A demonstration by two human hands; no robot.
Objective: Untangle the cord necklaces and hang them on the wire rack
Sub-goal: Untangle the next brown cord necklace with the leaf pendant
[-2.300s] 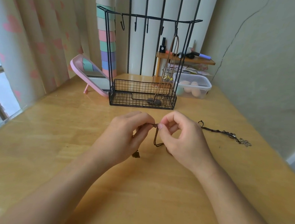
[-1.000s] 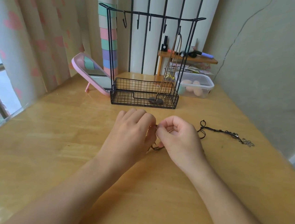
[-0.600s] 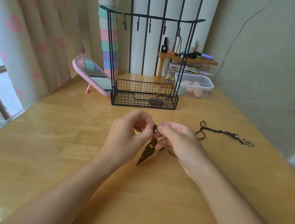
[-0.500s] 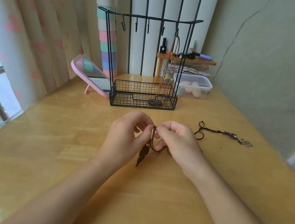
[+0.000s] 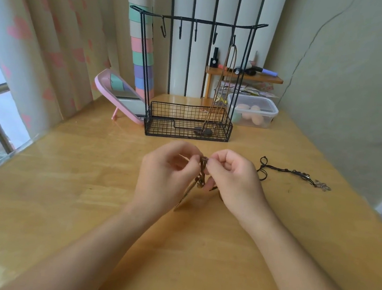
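Left hand [image 5: 166, 174] & right hand [image 5: 236, 181] each pinch a brown cord necklace [image 5: 203, 166] between them, just above the worktop [image 5: 78, 181], w/ pendant dangling. A black necklace [image 5: 293, 176] lies on the worktop right of them. A third necklace [image 5: 225, 78] hangs on the wire rack [image 5: 163, 128] behind.

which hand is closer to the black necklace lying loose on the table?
Right. The right hand is just beside the looped end of the black necklace. The left hand is farther off, on the other side of the brown necklace that both hands pinch.
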